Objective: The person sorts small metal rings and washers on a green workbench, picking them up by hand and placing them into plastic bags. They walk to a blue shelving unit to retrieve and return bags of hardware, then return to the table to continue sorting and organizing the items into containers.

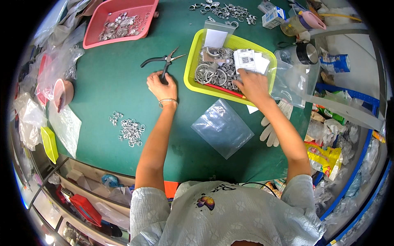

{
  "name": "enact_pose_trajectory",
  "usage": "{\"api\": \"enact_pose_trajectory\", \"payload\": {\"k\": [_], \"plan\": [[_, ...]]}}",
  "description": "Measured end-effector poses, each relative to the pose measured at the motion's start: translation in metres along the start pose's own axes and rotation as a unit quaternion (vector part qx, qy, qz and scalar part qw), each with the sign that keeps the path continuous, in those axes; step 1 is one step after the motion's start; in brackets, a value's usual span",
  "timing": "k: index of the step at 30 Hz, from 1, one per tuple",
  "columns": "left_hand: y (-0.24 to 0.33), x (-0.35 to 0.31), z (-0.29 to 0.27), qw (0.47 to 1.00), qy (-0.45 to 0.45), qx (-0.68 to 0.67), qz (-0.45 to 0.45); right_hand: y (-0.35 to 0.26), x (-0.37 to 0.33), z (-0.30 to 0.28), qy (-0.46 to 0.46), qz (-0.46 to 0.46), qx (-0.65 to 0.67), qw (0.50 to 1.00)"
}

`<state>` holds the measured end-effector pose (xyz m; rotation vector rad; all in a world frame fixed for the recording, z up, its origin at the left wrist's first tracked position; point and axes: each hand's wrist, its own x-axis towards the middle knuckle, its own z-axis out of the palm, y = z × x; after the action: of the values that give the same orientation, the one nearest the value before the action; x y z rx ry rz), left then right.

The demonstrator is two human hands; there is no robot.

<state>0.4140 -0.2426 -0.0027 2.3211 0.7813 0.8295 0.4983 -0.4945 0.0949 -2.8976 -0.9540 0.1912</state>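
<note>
My left hand (163, 87) is closed around one black handle of a pair of pliers (167, 58), whose jaws are spread on the green table. Over the yellow-green basket (189, 70), my right hand (253, 85) reaches in from the right. Its index finger touches white printed slips (245, 60), and its thumb is apart, next to grey metal rings (211, 73). A red pencil-like stick (221, 88) lies along the basket's near side, partly below this hand. A clear plastic bag (223, 128) lies flat on the table, nearer to me than the basket.
Small silvery rings (131, 132) form a pile at the left front. A pink basket (91, 37) with metal pieces stands far left, and more rings (230, 12) lie at the back. A white glove (271, 132), a black-lidded jar (307, 53) and a small box (273, 17) are on the right.
</note>
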Motion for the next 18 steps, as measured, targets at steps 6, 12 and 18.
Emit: {"api": "enact_pose_trajectory", "payload": {"k": [6,12,18], "plan": [[0.000,0.000,-0.001,1.000,0.000,0.005,-0.005,0.024,0.004,-0.011,0.101,0.080,0.026,0.991],[0.000,0.000,0.000,1.000,-0.002,0.009,-0.004,0.003,0.003,-0.006,-0.019,0.011,0.049,0.999],[0.000,0.000,-0.002,1.000,-0.004,0.011,-0.005,0.006,0.010,-0.001,-0.047,-0.002,0.021,0.999]]}}
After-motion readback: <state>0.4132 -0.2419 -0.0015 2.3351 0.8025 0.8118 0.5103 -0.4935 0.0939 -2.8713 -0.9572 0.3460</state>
